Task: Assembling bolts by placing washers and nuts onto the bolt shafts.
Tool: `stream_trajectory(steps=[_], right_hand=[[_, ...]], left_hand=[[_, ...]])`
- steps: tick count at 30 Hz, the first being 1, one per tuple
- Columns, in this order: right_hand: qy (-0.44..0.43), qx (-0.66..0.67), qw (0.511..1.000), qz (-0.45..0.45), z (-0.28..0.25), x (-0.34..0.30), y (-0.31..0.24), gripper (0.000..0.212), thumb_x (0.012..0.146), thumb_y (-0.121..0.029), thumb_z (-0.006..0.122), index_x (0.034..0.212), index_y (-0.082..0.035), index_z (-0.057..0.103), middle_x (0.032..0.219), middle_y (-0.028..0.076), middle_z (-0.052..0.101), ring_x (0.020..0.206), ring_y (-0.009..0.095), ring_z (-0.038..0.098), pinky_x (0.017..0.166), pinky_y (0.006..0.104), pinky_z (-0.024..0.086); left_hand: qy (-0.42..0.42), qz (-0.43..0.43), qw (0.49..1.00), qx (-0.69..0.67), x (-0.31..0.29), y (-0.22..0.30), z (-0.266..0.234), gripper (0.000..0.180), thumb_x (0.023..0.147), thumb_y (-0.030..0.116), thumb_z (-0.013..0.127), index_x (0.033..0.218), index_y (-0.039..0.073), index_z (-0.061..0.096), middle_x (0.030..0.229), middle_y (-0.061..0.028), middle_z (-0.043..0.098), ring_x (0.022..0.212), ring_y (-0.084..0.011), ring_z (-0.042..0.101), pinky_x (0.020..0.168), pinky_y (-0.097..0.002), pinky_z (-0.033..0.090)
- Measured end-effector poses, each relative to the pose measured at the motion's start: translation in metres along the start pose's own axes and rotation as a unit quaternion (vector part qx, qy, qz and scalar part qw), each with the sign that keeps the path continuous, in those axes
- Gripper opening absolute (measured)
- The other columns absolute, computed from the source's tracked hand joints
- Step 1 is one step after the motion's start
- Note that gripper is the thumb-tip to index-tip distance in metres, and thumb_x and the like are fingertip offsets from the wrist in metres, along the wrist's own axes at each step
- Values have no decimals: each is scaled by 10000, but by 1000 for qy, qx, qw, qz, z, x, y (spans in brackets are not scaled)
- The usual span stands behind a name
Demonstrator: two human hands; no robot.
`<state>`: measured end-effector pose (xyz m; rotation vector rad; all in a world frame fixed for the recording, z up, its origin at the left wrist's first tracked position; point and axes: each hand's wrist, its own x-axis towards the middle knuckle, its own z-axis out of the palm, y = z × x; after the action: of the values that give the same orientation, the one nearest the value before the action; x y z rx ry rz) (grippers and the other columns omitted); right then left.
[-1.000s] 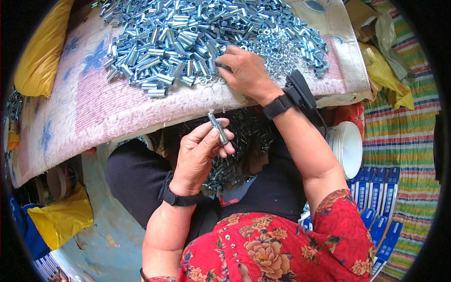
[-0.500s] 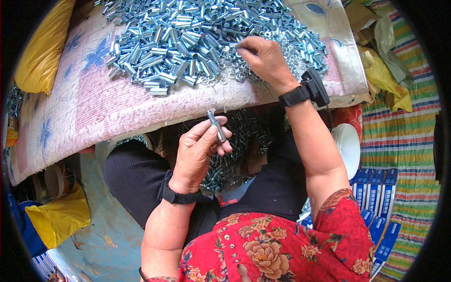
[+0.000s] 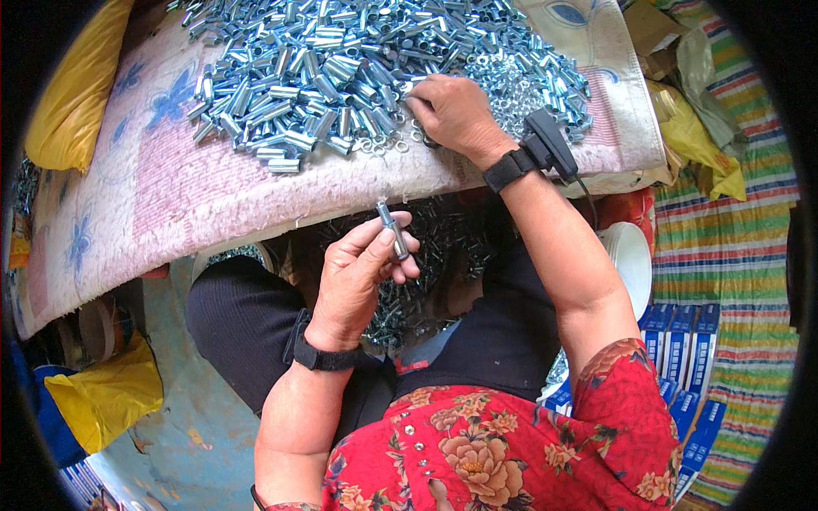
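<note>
Between thumb and fingers, my left hand (image 3: 354,271) is closed on a sleeve anchor bolt (image 3: 393,230), slim and silvery, its narrow end tilted up toward the table edge. Over the table, my right hand (image 3: 456,115) reaches to the front of a heap of metal sleeves (image 3: 332,81). Its thumb and fingers are pressed together at the border between sleeves and small rings; whatever they pinch is hidden. Loose washers and nuts (image 3: 511,98) lie beside and beyond that hand. A few more rings (image 3: 381,145) rest at the heap's near edge.
A patterned cloth (image 3: 170,204) covers the table, its worn edge facing me. Below, between my legs, lie many dark bolts (image 3: 409,298). A white bucket (image 3: 629,268) and blue boxes (image 3: 682,341) stand to my right. Yellow bags (image 3: 75,94) hang at the left.
My right hand has shifted left and slightly down along the heap's front, its fingers curling in toward the sleeves. My left hand holds the anchor bolt almost still.
</note>
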<state>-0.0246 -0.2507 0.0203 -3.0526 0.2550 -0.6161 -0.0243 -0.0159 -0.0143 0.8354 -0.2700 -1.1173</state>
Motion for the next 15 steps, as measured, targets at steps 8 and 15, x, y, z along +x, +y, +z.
stream_trajectory(steps=[8, 15], right_hand=[[141, 76, 985, 65, -2, -5, 6, 138, 750, -167, 635, 735, -31, 625, 697, 118, 608, 632, 273, 598, 556, 334, 463], [145, 67, 987, -15, -15, -16, -11, 188, 754, -219, 616, 629, -79, 607, 617, 95, 578, 550, 269, 581, 493, 349, 462]], left_hand=[[3, -4, 1000, 20, 0, 0, 0, 320, 896, 185, 494, 1135, -26, 523, 850, -83, 631, 641, -118, 594, 539, -188, 443], [5, 0, 1000, 25, 1, -1, -1, 314, 894, 177, 498, 1141, -15, 525, 840, -66, 631, 635, -105, 585, 540, -182, 430]])
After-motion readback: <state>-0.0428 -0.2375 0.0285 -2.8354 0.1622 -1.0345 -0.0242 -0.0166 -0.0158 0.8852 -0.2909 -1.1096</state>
